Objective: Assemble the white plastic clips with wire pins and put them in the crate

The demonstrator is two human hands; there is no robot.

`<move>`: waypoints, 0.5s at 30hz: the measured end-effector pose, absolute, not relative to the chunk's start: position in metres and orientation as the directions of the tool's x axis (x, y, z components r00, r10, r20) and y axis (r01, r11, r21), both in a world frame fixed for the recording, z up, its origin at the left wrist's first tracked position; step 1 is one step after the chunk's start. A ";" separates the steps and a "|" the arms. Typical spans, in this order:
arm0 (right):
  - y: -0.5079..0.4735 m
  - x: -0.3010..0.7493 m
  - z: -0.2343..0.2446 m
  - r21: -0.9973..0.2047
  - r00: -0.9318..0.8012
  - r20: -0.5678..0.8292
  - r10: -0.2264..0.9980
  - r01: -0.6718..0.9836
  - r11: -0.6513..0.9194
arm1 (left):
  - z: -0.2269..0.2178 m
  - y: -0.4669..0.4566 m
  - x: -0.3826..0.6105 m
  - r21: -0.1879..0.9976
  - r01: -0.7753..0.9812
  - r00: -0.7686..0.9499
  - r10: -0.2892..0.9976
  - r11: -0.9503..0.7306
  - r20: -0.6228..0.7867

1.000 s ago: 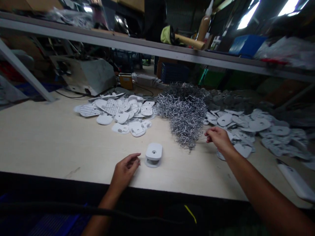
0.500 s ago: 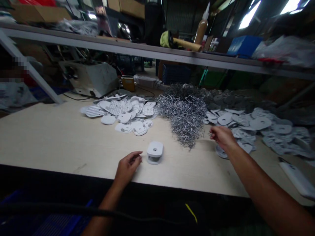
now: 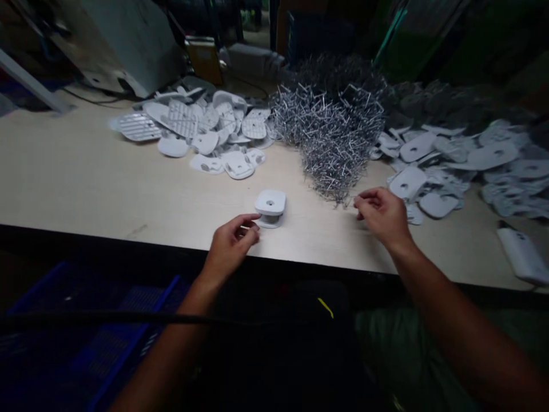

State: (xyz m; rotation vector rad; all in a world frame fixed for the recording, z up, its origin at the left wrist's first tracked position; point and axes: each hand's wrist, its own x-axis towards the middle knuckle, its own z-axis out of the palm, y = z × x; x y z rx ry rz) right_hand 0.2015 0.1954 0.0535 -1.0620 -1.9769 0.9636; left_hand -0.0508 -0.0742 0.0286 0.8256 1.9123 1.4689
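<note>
In the head view, a white rounded two-layer plastic piece [image 3: 270, 203] stands on the table, with a hole in its top plate and a gap below. My left hand [image 3: 234, 243] is at its left side, fingers curled but apart, the index fingertip at its edge. My right hand [image 3: 383, 214] is closed in a pinch near the front tip of a heap of thin metal screws or nails [image 3: 337, 137]. What its fingertips hold, if anything, is too small to make out. White plastic plates [image 3: 409, 182] lie just beyond the right hand.
Another heap of white plates [image 3: 206, 126] lies on the table [image 3: 86, 177] to the left, some ribbed. A white handheld device [image 3: 523, 254] lies near the right front edge. Behind are a grey machine [image 3: 124, 46] and a yellow box [image 3: 203, 60]. Below is a blue crate [image 3: 128, 320].
The view has tilted downward. My left hand has come up to the white two-layer piece's edge. My pinched right hand has moved left and slightly toward me, closer to the heap's tip.
</note>
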 end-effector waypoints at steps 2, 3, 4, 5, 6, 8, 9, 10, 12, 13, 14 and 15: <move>0.190 0.203 0.046 -0.725 -0.445 0.320 0.836 0.453 0.519 | 0.034 -0.078 -0.039 0.965 0.158 -0.592 0.802 0.211 -0.079; 0.190 0.205 0.044 -0.649 -0.450 0.367 0.814 0.503 0.570 | 0.035 -0.079 -0.035 0.961 0.174 -0.577 0.813 0.215 -0.077; 0.192 0.207 0.043 -0.571 -0.452 0.403 0.796 0.555 0.605 | 0.036 -0.081 -0.031 0.958 0.189 -0.565 0.821 0.217 -0.075; 0.194 0.210 0.043 -0.498 -0.458 0.423 0.782 0.603 0.623 | 0.035 -0.083 -0.029 0.954 0.202 -0.557 0.827 0.223 -0.075; 0.197 0.213 0.043 -0.436 -0.473 0.422 0.773 0.642 0.631 | 0.034 -0.084 -0.028 0.950 0.212 -0.553 0.830 0.230 -0.077; 0.201 0.219 0.046 -0.356 -0.520 0.380 0.765 0.681 0.640 | 0.030 -0.085 -0.027 0.946 0.217 -0.552 0.829 0.243 -0.086; 0.203 0.221 0.049 -0.342 -0.533 0.364 0.764 0.687 0.642 | 0.028 -0.085 -0.026 0.947 0.207 -0.558 0.825 0.245 -0.091; 0.203 0.223 0.052 -0.348 -0.525 0.369 0.767 0.687 0.638 | 0.026 -0.085 -0.026 0.952 0.189 -0.565 0.820 0.241 -0.095; 0.200 0.223 0.058 -0.432 -0.431 0.420 0.799 0.680 0.593 | 0.023 -0.083 -0.024 0.966 0.137 -0.575 0.812 0.219 -0.103; 0.196 0.221 0.061 -0.507 -0.370 0.424 0.826 0.659 0.555 | 0.022 -0.082 -0.023 0.973 0.110 -0.576 0.811 0.204 -0.105; 0.190 0.217 0.062 -0.600 -0.328 0.383 0.864 0.623 0.502 | 0.021 -0.080 -0.022 0.977 0.092 -0.572 0.813 0.194 -0.107; 0.182 0.211 0.063 -0.699 -0.332 0.294 0.896 0.565 0.438 | 0.021 -0.078 -0.021 0.980 0.079 -0.566 0.818 0.183 -0.108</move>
